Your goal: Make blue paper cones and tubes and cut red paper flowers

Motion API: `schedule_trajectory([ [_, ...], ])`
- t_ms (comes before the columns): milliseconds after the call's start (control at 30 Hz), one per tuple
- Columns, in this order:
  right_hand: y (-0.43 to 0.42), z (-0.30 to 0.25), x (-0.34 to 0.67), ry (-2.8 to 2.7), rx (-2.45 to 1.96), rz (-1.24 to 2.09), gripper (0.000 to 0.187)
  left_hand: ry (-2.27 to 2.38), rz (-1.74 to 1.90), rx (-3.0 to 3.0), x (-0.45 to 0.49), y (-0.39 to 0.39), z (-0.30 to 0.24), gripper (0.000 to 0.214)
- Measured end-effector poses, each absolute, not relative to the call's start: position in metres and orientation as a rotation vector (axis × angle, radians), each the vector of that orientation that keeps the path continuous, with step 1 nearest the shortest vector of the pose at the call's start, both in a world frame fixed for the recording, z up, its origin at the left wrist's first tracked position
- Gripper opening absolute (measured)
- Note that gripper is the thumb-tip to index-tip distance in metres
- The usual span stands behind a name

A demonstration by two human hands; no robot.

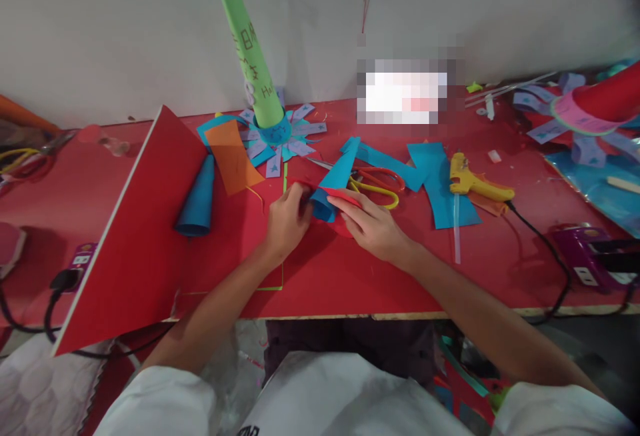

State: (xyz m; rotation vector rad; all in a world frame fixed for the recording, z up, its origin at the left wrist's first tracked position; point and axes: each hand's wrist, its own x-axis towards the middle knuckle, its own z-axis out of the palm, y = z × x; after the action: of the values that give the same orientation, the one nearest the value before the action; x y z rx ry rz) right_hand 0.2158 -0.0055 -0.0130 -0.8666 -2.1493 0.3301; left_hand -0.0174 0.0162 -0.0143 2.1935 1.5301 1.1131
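Observation:
My left hand (287,219) is curled, its fingertips pinching the edge of a red paper piece (345,197) that wraps the wide end of a blue paper cone (335,179) lying on the red table (350,276). Across from it, my right hand (373,226) lies over the red piece with fingers pressed down on it, holding it against the cone. The cone's tip points away from me toward the wall.
Yellow-and-red scissors (380,186) lie just behind the cone. A yellow glue gun (473,183) rests on blue paper (440,186) to the right. Another blue cone (197,199) and a big red sheet (140,236) sit left. A tall green tube (247,49) stands behind.

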Motion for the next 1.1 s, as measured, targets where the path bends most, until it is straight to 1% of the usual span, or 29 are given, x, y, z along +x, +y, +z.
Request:
schedule_trajectory([
  [67,-0.006,-0.014,0.215,-2.148,-0.929,0.314,0.058,1.512,1.102,2.198,-0.017,0.016,-0.015,0.019],
  [167,-0.005,-0.016,0.214,-2.169,-1.008,0.323,0.056,1.475,1.089,2.218,-0.016,0.015,-0.015,0.034],
  [233,-0.004,-0.016,0.214,-2.190,-1.039,0.343,0.059,1.443,1.088,2.238,-0.015,0.015,-0.014,0.043],
  [333,-0.002,-0.016,0.214,-2.201,-1.063,0.341,0.064,1.410,1.090,2.265,-0.015,0.014,-0.012,0.048],
  [567,0.001,-0.020,0.216,-2.147,-1.136,0.299,0.069,1.323,1.186,2.357,-0.017,0.009,-0.010,0.047],
  [833,0.009,-0.018,0.226,-2.012,-1.177,0.163,0.061,1.072,1.322,2.478,-0.023,0.003,0.002,0.043],
  [900,0.014,-0.018,0.231,-1.951,-1.208,0.143,0.060,0.974,1.398,2.422,-0.025,0.003,0.005,0.038],
  [1000,0.022,-0.019,0.241,-1.850,-1.274,0.124,0.058,0.947,1.457,2.213,-0.030,0.007,0.006,0.025],
  [1033,0.025,-0.019,0.245,-1.822,-1.290,0.123,0.058,0.982,1.471,2.126,-0.032,0.009,0.006,0.025],
  [1100,0.031,-0.019,0.252,-1.772,-1.310,0.129,0.057,1.075,1.523,1.953,-0.036,0.016,0.006,0.033],
])
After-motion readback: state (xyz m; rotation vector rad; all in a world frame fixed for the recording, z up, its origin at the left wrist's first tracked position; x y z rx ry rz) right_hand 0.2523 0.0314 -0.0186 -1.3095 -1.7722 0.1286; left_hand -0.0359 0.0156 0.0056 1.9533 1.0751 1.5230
